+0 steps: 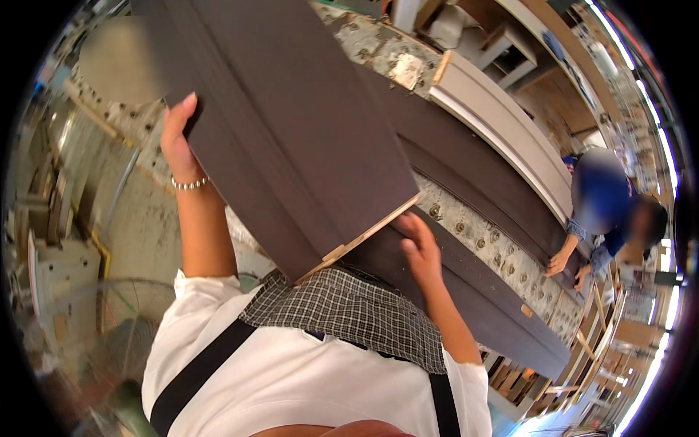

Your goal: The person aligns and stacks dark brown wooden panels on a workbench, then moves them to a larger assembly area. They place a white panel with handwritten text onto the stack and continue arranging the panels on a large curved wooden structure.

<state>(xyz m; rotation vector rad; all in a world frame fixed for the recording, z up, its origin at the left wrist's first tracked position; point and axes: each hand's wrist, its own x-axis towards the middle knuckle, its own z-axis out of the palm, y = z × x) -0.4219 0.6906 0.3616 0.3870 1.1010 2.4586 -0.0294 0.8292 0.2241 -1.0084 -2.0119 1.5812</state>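
Observation:
A long dark brown panel (291, 124) with a lengthwise groove is lifted and tilted in front of me, its bare wood end toward my apron. My left hand (180, 138) grips its left edge, thumb on the upper face and the other fingers partly hidden. Close to the right corner of that end is my right hand (424, 251), fingers and thumb apart; whether a fingertip touches the panel I cannot tell. Beneath lies another dark brown panel (488, 298), partly covered by the lifted one. A third dark panel (466, 167) rests farther back.
The worktable (466, 226) has a pale, worn top with many round studs. A light-coloured panel (502, 124) lies beyond the dark ones. At the right, a co-worker in blue (601, 193) has both hands on the far dark panel. A wire-guarded fan (120, 320) stands at lower left.

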